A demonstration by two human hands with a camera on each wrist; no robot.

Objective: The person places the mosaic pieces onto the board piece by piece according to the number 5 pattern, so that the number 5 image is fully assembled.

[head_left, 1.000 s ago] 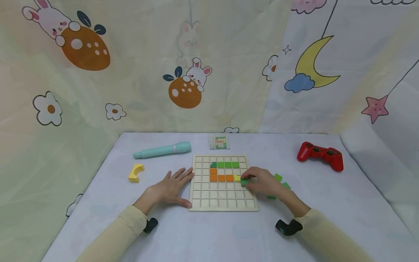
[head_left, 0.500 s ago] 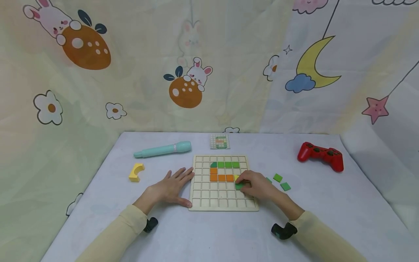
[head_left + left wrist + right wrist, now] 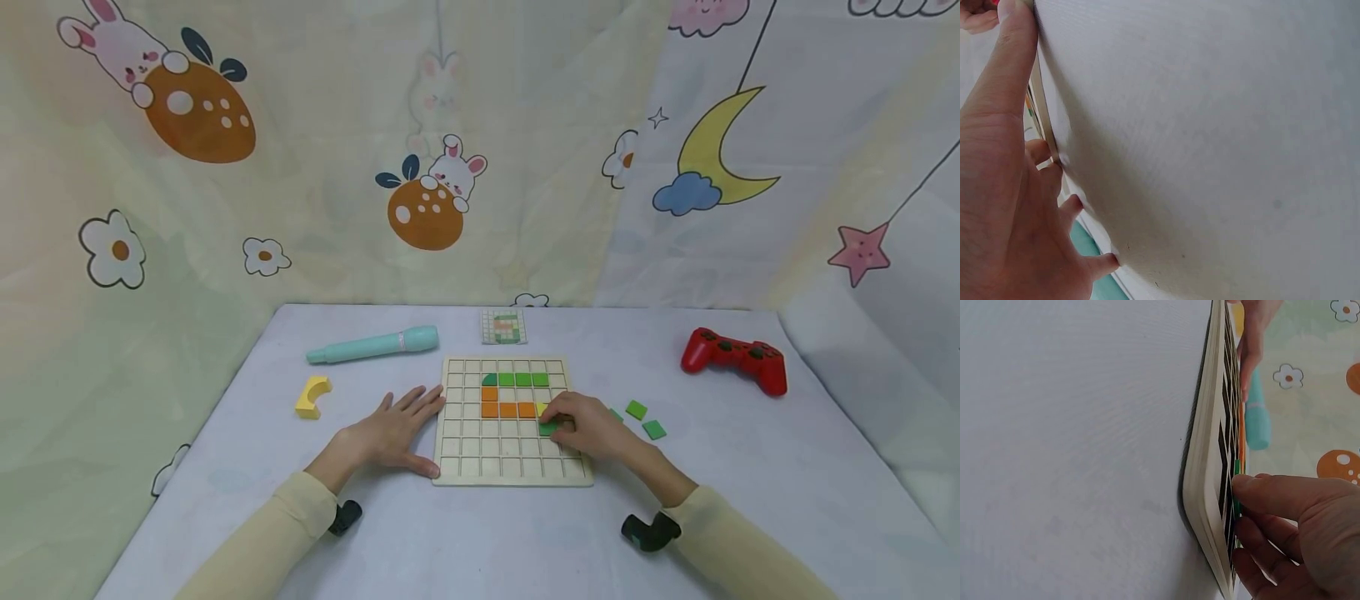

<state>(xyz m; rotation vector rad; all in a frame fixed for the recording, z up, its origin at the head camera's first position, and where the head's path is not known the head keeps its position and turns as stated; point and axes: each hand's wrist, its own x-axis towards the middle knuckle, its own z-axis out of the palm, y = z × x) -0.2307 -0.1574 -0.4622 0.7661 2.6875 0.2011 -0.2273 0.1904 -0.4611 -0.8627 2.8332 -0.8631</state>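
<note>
A pale grid board [image 3: 480,467] lies on the white table. My left hand [image 3: 393,435], fingers straight and spread, rests along its left edge; the left wrist view has the thumb and fingertips against that edge. With thumb and fingers, my right hand [image 3: 588,427] pinches a green square tile [image 3: 547,428] on the board's right side, just below a yellow tile [image 3: 541,408] that the fingers partly cover. In the right wrist view the thumb [image 3: 1260,487] touches the green tile. Orange tiles [image 3: 508,410] run left of the yellow one, and green tiles [image 3: 523,380] form an upper row.
Loose green tiles [image 3: 654,429] lie right of my right hand. A small pattern card [image 3: 504,327] sits behind the board. Farther out are a teal flashlight-like stick [image 3: 375,346], a yellow arch block [image 3: 311,397] and a red game controller [image 3: 733,360].
My right hand has moved left with the green tile, from the board's right side to the square below the yellow tile, and has stayed there since. The left hand has not moved.
</note>
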